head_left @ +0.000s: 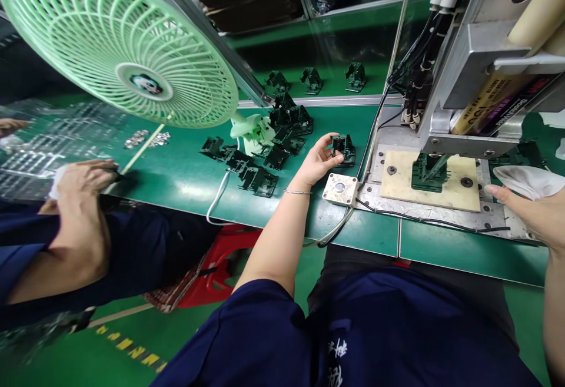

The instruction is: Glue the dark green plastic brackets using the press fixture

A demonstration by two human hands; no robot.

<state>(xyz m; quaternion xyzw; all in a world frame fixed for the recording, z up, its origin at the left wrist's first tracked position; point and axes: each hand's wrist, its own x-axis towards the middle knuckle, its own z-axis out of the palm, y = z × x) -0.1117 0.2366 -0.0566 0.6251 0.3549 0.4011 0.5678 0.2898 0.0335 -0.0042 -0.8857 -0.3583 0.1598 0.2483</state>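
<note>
My left hand is closed on a black plastic housing, pinched between thumb and fingers just above the green bench. My right hand is at the right edge, beside the press. Its thumb stretches out to the left, apart from fingers covered by white cloth, and I see nothing gripped there. Another black housing sits on the cream fixture plate under the press head. Between my left hand and my body is a small metal box with a round button.
Several black housings cluster left of my left hand, and more stand along the back. A green fan rises at the left. A co-worker's hand works beyond it. Cables run down beside the press.
</note>
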